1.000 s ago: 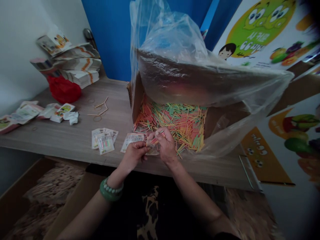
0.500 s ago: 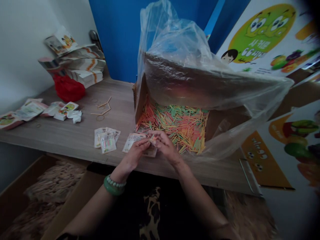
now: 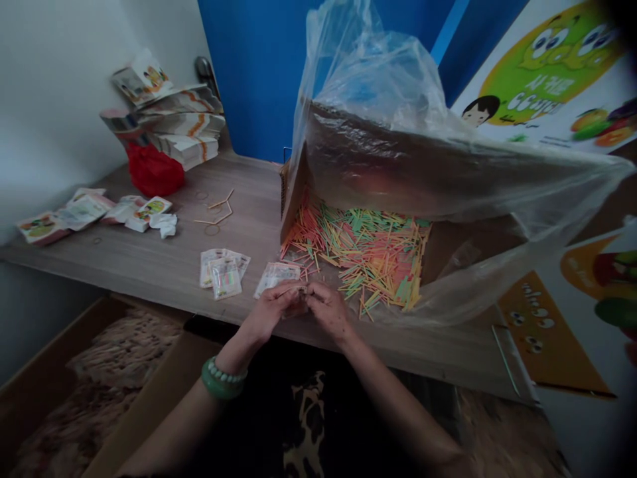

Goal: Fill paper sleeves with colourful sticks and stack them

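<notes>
My left hand (image 3: 267, 315) and my right hand (image 3: 330, 312) meet at the table's front edge, fingertips pinched together. Between them is a small clear plastic bag (image 3: 297, 308), mostly hidden by my fingers. Just behind my left hand lies a stack of flat clear bags (image 3: 277, 273) with printing. Further left are a few filled packets (image 3: 226, 276), the top one showing coloured sticks inside. Beyond my right hand, many short pink, yellow and green sticks (image 3: 371, 249) spill out of a tipped cardboard box (image 3: 294, 192).
A large clear plastic liner (image 3: 462, 159) drapes over the box and to the right. At the left stand small printed packs (image 3: 44, 227), a red bag (image 3: 155, 170) and stacked printed cartons (image 3: 192, 143). Joined sticks (image 3: 229, 207) and rubber bands lie mid-table. Printed boards (image 3: 542, 86) stand at the right.
The view has swung slightly left, so things appear further right. My right fingers have closed in against my left fingertips, and the coloured bit seen between them is now hidden.
</notes>
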`<move>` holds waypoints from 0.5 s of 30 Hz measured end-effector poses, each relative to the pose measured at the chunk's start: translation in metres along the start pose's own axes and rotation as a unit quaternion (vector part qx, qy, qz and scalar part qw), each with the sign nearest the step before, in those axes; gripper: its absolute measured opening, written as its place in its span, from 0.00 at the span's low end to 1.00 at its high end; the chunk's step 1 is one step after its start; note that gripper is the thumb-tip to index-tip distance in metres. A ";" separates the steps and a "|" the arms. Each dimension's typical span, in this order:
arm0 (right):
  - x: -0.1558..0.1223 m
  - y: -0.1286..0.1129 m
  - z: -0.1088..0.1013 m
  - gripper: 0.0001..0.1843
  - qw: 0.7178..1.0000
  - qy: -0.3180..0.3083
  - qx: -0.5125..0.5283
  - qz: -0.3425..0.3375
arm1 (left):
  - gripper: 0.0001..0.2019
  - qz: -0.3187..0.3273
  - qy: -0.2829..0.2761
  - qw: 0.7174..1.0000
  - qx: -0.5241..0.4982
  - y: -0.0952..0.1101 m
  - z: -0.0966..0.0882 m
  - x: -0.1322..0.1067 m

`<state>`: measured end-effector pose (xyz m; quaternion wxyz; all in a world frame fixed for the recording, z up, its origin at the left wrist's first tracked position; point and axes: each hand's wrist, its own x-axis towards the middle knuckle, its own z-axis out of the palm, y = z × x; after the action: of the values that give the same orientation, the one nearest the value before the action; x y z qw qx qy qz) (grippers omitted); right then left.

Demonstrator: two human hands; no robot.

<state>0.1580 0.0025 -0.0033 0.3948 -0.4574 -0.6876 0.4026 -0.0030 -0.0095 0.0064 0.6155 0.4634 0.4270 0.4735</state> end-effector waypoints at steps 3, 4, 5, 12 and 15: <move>0.004 0.000 0.004 0.08 0.998 -0.061 -0.031 -0.016 | 0.11 0.008 0.096 0.995 0.032 0.008 -0.023 0.001; 0.006 0.001 0.002 0.08 0.996 -0.071 -0.055 -0.015 | 0.10 0.001 0.139 0.990 0.040 0.011 -0.035 0.004; 0.007 0.004 -0.001 0.08 0.994 -0.067 -0.090 -0.014 | 0.10 -0.005 0.176 0.983 0.053 0.013 -0.049 0.008; 0.006 0.023 -0.019 0.14 0.931 -0.017 -0.365 0.009 | 0.17 0.080 0.359 0.788 0.494 0.025 -0.119 0.038; -0.001 0.022 -0.008 0.14 0.912 -0.064 -0.403 -0.023 | 0.18 0.123 0.307 0.723 0.607 0.015 -0.094 0.034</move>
<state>0.1724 0.0088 -0.0205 0.1412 -0.5350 -0.8257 0.1100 -0.0902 0.0408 -0.0012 -0.0255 0.6154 0.7281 0.3008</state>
